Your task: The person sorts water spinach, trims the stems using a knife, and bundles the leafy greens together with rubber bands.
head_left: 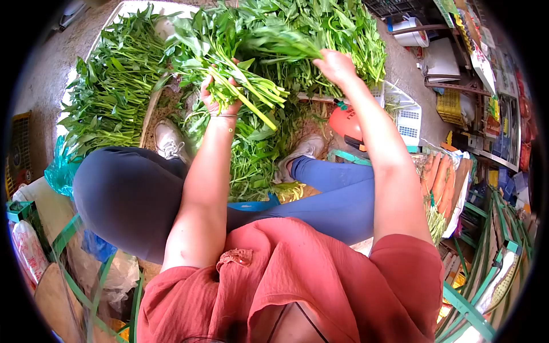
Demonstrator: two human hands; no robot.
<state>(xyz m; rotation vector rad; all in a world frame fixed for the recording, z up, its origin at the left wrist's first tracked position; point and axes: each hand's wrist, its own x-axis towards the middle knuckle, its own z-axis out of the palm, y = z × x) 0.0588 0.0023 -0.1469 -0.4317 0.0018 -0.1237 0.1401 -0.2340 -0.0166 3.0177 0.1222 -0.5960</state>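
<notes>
A bunch of leafy green stems (240, 86) is in my left hand (220, 94), its fingers wrapped round it and the cut ends pointing right. My right hand (337, 67) is closed on a smaller sprig of leafy greens (286, 43), whose leaves point left and are blurred by motion. Behind both hands lies a large heap of the same greens (349, 28). More greens (117, 86) are laid in rows at the left, on a white tray (128, 7). Loose leaves (251, 154) cover the floor below my left hand.
An orange-red round object (346, 121) and a white plastic basket (409, 117) are at the right, near a bundle of carrots (439, 180). My shoes (170, 140) stand among the leaves. Green metal frames (469, 311) flank me, and a teal plastic bag (62, 171) lies at the left.
</notes>
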